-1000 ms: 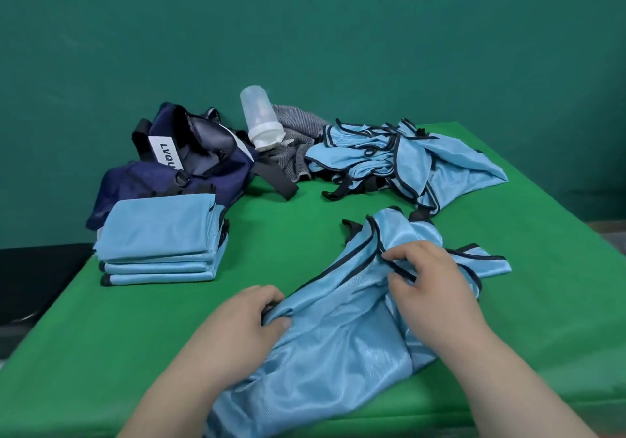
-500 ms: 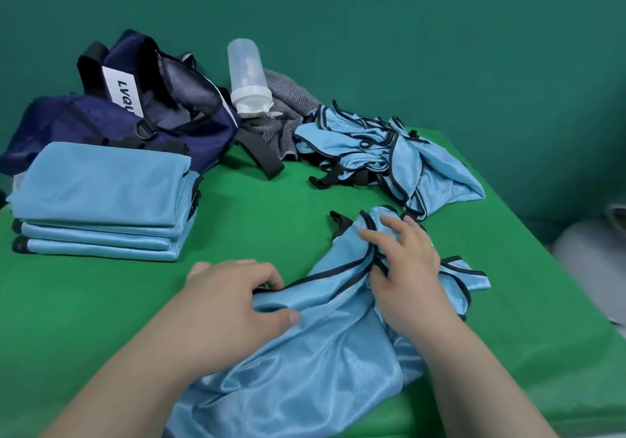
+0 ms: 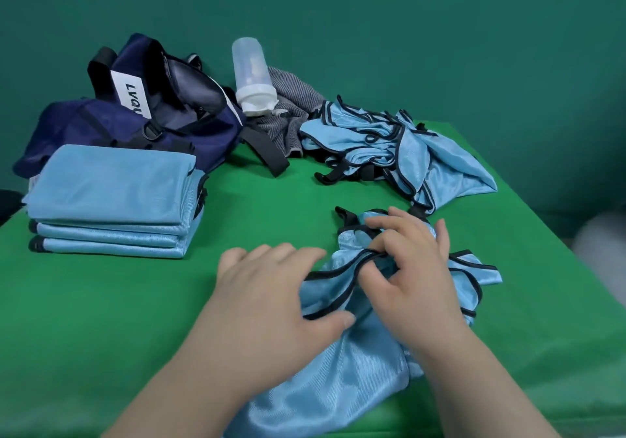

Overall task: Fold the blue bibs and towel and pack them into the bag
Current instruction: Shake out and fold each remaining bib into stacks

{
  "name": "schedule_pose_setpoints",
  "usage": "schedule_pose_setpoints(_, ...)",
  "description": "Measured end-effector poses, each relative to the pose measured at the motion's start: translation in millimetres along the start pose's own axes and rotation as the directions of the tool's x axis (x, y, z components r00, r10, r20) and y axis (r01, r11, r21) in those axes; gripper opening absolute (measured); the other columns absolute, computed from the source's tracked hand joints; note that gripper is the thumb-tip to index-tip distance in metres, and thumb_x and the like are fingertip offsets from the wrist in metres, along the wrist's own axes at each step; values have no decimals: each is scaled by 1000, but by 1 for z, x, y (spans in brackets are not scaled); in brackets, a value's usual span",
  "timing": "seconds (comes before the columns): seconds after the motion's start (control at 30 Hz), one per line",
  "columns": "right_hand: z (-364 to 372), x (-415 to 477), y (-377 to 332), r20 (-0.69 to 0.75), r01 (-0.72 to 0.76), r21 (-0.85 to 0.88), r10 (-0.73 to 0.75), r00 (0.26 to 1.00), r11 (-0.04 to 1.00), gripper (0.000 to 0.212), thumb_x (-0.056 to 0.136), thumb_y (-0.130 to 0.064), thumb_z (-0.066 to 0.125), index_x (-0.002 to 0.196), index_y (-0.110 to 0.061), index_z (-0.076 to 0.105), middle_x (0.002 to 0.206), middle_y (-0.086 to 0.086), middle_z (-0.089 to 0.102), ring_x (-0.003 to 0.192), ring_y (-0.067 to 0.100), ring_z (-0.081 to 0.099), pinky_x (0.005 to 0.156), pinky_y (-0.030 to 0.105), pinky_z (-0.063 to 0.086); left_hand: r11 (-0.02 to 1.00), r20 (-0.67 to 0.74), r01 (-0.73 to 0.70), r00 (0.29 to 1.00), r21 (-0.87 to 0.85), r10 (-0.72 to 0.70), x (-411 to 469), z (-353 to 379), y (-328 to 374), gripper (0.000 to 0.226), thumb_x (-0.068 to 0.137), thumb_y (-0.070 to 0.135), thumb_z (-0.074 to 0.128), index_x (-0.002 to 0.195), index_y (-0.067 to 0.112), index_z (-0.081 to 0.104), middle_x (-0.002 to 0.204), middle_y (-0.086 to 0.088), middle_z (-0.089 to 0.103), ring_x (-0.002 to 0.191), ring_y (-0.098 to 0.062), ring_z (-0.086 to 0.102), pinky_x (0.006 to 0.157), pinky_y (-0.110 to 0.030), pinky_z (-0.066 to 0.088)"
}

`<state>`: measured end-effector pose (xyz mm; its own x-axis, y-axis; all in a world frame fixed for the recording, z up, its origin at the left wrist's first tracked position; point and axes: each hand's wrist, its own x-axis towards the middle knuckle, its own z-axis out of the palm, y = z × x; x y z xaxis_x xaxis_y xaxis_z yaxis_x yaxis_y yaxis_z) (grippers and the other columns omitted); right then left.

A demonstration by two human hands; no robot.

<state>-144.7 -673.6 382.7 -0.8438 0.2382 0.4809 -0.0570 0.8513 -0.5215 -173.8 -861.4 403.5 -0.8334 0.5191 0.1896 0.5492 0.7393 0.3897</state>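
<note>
A crumpled light-blue bib (image 3: 338,387) with black trim lies on the green table (image 3: 101,319) in front of me. My left hand (image 3: 271,295) lies over its left edge, thumb pinching the black trim. My right hand (image 3: 413,268) curls its fingers round a bunched strap of the same bib. A stack of folded blue bibs (image 3: 111,193) sits at the left. A heap of unfolded bibs (image 3: 423,153) lies at the back right. The open navy bag (image 3: 135,126) stands behind the stack. The grey towel (image 3: 291,99) is bunched beside the bag.
A clear plastic bottle (image 3: 250,75) with a white cap leans upside down on the towel. A black bag strap (image 3: 267,153) trails onto the table. The table's right edge runs diagonally past the bibs.
My head has turned left and then partly back, shifting the view. My right hand has slid along the bib's trim and hooked the strap. The left fingers have spread over the edge.
</note>
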Motion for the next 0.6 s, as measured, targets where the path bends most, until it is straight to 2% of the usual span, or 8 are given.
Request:
schedule_pose_setpoints(0.1, -2, -5, -3, -31, 30, 44, -28, 999, 999, 9, 72, -37, 45, 70, -29, 49, 116, -18, 61, 134, 8, 42, 120, 56, 5, 1000, 7, -22, 1000, -4, 22, 2, 9, 6, 56, 68, 81, 41, 109, 46, 55, 89, 22, 55, 93, -2, 51, 91, -33, 28)
schedule_pose_setpoints(0.17, -4, -7, -1, -42, 37, 82, -34, 999, 996, 5, 72, -35, 47, 71, -30, 49, 115, -18, 61, 133, 9, 44, 119, 57, 12, 999, -42, -38, 998, -22, 37, 3, 13, 8, 32, 78, 63, 47, 95, 40, 60, 79, 18, 55, 82, -4, 52, 85, -34, 35)
schedule_pose_setpoints(0.23, -7, -8, 2, -56, 41, 131, -34, 998, 990, 4, 71, -33, 49, 71, -29, 49, 110, -16, 63, 126, 12, 49, 115, 54, 23, 998, -71, -28, 997, -52, 24, 3, 10, 10, 16, 84, 45, 51, 90, 34, 62, 77, 14, 56, 78, -7, 49, 77, -23, 39)
schedule_pose_setpoints(0.3, -12, -9, 5, -76, 22, 183, -8, 997, 983, 6, 70, -29, 53, 70, -25, 49, 96, -16, 61, 110, 15, 55, 102, 41, 38, 997, -60, 1, 998, -81, -6, 4, 5, 8, 11, 89, 35, 52, 91, 32, 62, 81, 12, 59, 80, -9, 50, 68, -13, 34)
schedule_pose_setpoints(0.37, -15, -10, 5, -82, -9, 234, 29, 996, 972, 11, 69, -22, 61, 70, -21, 51, 88, -11, 57, 100, 18, 56, 88, 28, 41, 988, -40, 43, 998, -146, -49, 5, -1, 3, 9, 89, 29, 52, 91, 33, 61, 82, 15, 60, 76, -8, 54, 60, -16, 36)
schedule_pose_setpoints(0.43, -17, -10, 6, -79, 11, 255, 9, 997, 967, 18, 70, -18, 69, 70, -18, 51, 86, -9, 56, 98, 21, 56, 85, 28, 40, 974, -8, 88, 996, -210, -92, 7, -6, -1, 11, 90, 26, 51, 89, 33, 59, 85, 24, 59, 72, -5, 57, 56, -21, 40)
schedule_pose_setpoints(0.5, -19, -11, 8, -65, 44, 284, -26, 998, 958, 23, 71, -22, 72, 71, -18, 50, 85, -8, 56, 99, 23, 56, 86, 34, 41, 956, 15, 116, 993, -268, -116, 8, -9, -5, 14, 93, 23, 49, 88, 34, 57, 85, 27, 58, 70, -5, 58, 56, -23, 41)
schedule_pose_setpoints(0.6, -23, -10, 12, -38, 46, 347, -36, 999, 937, 26, 72, -33, 71, 71, -22, 48, 86, -8, 58, 101, 20, 59, 101, 42, 38, 931, 24, 130, 991, -341, -130, 6, -13, -10, 19, 96, 19, 46, 86, 34, 54, 71, 19, 58, 57, -8, 55, 54, -30, 42)
